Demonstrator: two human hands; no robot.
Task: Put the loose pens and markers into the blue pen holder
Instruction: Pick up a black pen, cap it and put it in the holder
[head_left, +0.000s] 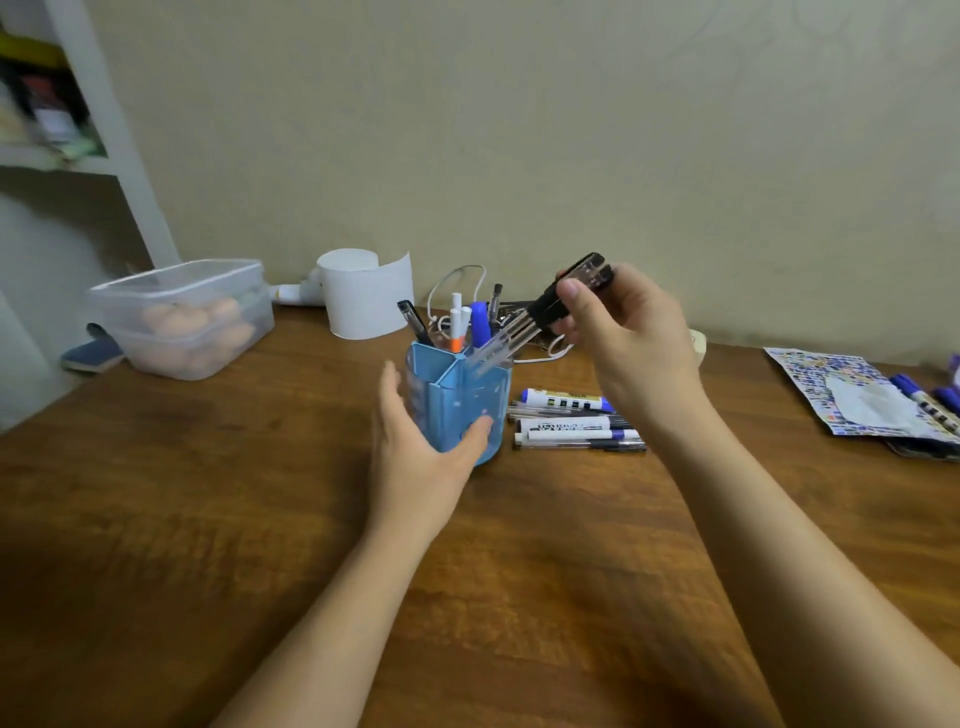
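The blue pen holder (457, 400) stands mid-table, divided into compartments, with several pens and markers sticking up from its far side. My left hand (415, 441) wraps around its front and left wall. My right hand (623, 332) grips a bundle of clear pens with black caps (540, 317), tilted, their tips at the holder's right rim. A row of loose markers and pens (571, 421) lies on the table just right of the holder.
A clear lidded plastic box (182, 317) sits at the back left, a white paper roll (363, 291) and a white cable behind the holder. A patterned pouch (857, 400) with blue markers (919, 400) lies at the far right. A white shelf unit stands at left.
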